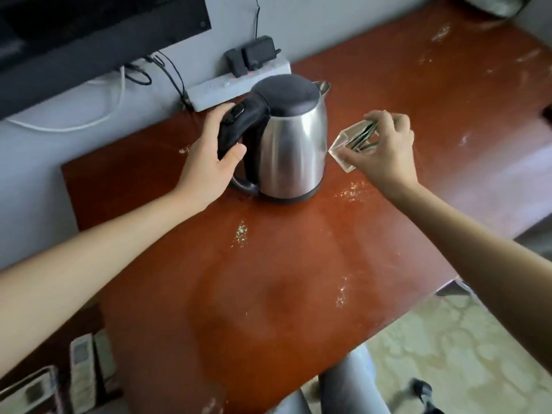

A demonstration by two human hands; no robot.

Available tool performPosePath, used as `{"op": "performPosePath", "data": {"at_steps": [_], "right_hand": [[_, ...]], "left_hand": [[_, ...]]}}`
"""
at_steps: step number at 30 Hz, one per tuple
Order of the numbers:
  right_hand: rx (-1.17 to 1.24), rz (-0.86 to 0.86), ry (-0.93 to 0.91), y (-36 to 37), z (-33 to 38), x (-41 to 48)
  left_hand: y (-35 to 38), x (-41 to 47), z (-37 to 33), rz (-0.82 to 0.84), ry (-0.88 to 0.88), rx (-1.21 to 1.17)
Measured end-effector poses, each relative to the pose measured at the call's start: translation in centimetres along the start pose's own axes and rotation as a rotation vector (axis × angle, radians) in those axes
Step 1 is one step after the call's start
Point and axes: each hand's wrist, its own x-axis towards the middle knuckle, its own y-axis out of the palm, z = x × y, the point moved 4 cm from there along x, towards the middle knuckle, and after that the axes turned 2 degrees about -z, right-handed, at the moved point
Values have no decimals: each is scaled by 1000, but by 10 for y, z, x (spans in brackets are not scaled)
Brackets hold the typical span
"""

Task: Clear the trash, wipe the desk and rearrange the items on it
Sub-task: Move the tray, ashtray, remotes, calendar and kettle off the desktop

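Blur and my own fingers hide what fills the clear packet (pixel 348 141) that my right hand (pixel 385 144) pinches just right of the one kettle (pixel 294 144): greenish strips, nothing surer. My left hand (pixel 215 150) curls round its black handle (pixel 252 115), the kettle standing on the desk (pixel 283 279). Two remotes (pixel 80 372) lie blurred at lower left. One power strip (pixel 227 85) carries two black plugs (pixel 254 53).

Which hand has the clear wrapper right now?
The right hand pinches the clear wrapper just right of the kettle. The left hand grips the kettle's black handle instead.
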Motion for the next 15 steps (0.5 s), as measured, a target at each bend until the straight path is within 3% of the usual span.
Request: {"op": "performPosePath", "data": {"at_steps": [8,15], "right_hand": [[1,39,11,-19,33,-104],[-24,82,-37,-29,54,-178]], "left_hand": [[-38,-64,-7,167,81,18],[-72,-123,-12,176,141,35]]}}
